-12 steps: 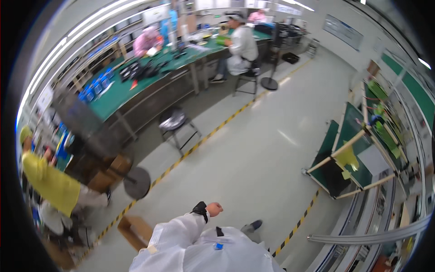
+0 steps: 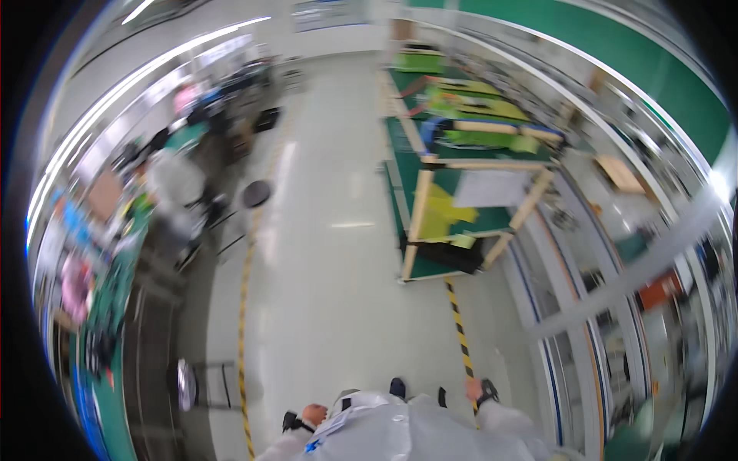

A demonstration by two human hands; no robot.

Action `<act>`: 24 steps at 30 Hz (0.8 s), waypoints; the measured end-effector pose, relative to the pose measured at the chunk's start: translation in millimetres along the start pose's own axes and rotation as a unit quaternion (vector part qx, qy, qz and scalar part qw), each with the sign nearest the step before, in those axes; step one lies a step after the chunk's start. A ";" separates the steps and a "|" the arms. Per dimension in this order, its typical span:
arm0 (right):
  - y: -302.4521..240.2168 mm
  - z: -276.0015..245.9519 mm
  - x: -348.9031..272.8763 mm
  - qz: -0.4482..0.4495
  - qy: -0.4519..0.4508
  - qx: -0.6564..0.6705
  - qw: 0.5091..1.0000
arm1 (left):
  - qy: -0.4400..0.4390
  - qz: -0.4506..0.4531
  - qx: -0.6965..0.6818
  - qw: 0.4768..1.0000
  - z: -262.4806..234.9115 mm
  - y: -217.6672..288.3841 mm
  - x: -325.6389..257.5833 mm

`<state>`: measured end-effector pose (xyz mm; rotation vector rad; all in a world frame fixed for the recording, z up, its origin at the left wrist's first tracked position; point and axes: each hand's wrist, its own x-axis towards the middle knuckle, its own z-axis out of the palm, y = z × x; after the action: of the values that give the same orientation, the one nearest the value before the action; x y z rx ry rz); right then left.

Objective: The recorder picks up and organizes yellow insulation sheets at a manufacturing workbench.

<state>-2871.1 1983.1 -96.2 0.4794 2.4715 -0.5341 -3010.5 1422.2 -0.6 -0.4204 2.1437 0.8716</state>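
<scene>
My left hand [image 2: 314, 415] hangs low beside my white coat [image 2: 396, 422], a black band round its wrist. My right hand [image 2: 474, 389] is on the other side of the coat, over the floor near a yellow-and-black line, and also wears a black wristband. Neither hand shows anything held or touched. Both are small and smeared, so how their fingers are set is hard to make out. The tip of one dark shoe [image 2: 397, 386] shows ahead of the coat.
A wheeled rack [image 2: 419, 207] with green shelves and yellow-green pieces stands ahead right. Metal rails [image 2: 565, 307] run along the right. A green-topped bench [image 2: 115, 346] with seated people lines the left. A stool [image 2: 187, 384] and a round black base [image 2: 257, 194] stand near the floor line [image 2: 244, 323].
My view has swung right: the bench has slid to the left edge and the rack toward the middle. A second hand has come into view; the forward-reaching arm is now lower.
</scene>
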 end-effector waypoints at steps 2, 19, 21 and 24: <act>-93.3 -86.9 10.7 0.091 -0.037 0.203 0.974 | 0.060 0.393 0.020 0.917 -25.1 -44.3 21.3; -227.3 -176.7 158.0 -0.025 -0.123 0.000 0.992 | -0.123 0.321 0.516 0.785 -255.2 164.7 339.8; -224.2 -180.8 184.6 -0.021 -0.109 0.059 0.992 | -0.168 0.209 0.208 0.941 -267.6 197.5 361.6; -208.9 -190.3 221.3 -0.035 -0.111 0.010 0.993 | -0.061 0.017 -0.191 0.980 -256.8 260.4 362.7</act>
<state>-3220.4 1941.4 -25.3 0.3219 2.2776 -0.6076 -3524.2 1421.7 -38.8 -0.5081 1.8761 1.3013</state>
